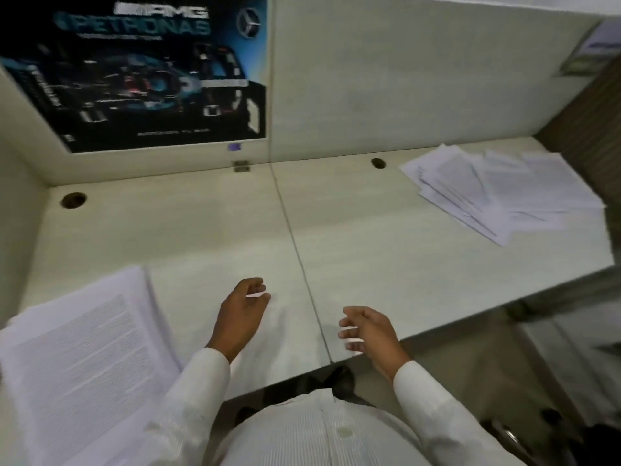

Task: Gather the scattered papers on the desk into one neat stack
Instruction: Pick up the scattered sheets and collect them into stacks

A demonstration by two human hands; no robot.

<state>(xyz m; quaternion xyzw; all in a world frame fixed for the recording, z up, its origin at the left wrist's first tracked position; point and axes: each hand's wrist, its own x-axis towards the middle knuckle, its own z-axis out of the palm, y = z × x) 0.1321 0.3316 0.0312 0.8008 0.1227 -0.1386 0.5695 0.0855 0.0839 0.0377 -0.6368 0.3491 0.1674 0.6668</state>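
Papers (504,193) fanned in a loose, overlapping heap at the far right of the pale surface (201,237), edges askew. Thicker printed stack (84,358) at the near left corner, top sheets slightly slid apart, well apart from the heap. Between the two lots, toward the near edge, left grip (240,317) and right grip (369,334), both in white sleeves, palms turned toward each other, fingers relaxed and lightly curved, nothing held, no sheet touched. Left grip over the surface just right of the printed stack; right grip at the near edge. Racing-car poster (141,72) on the far partition at left. Round cable hole (73,200) at far left, another (378,163) farther right.
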